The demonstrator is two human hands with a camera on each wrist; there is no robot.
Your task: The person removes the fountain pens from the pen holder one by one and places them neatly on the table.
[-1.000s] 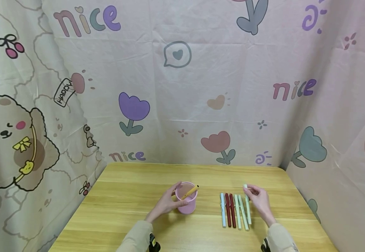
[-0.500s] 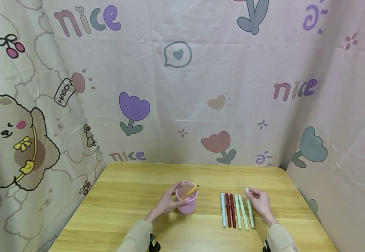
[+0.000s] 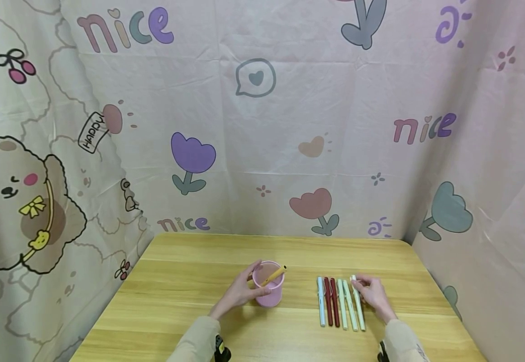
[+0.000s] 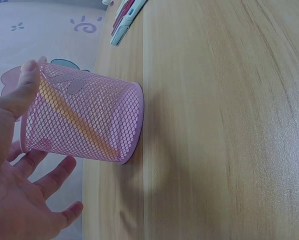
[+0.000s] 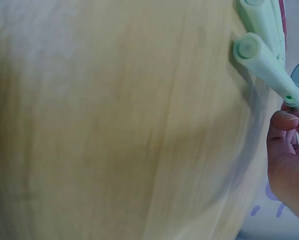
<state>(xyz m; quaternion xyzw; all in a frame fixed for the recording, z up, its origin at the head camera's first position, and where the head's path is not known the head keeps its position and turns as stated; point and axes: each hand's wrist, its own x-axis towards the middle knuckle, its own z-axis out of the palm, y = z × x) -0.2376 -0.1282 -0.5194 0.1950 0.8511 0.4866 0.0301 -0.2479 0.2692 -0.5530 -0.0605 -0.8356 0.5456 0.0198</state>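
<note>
My left hand (image 3: 239,292) holds a pink mesh pen holder (image 3: 269,300) by its rim, thumb on one side and fingers on the other. The holder stands upright on the table; a yellow pen (image 3: 273,276) leans inside, seen through the mesh in the left wrist view. With thumb and fingertips, my right hand (image 3: 373,291) pinches the upper end of a light green pen (image 3: 359,309), the rightmost in a row. Beside it lie two more light green pens (image 3: 342,307), two dark red pens (image 3: 328,304) and a light blue pen (image 3: 321,304).
The wooden table (image 3: 190,261) ends at a patterned cloth (image 3: 253,151) hung behind it, with more cloth at both sides. Between the pen holder and the row of pens shows bare wood.
My right hand has drawn the light green pen toward me, first slightly right, then back left beside the row. The left hand and the pen holder have stayed in place.
</note>
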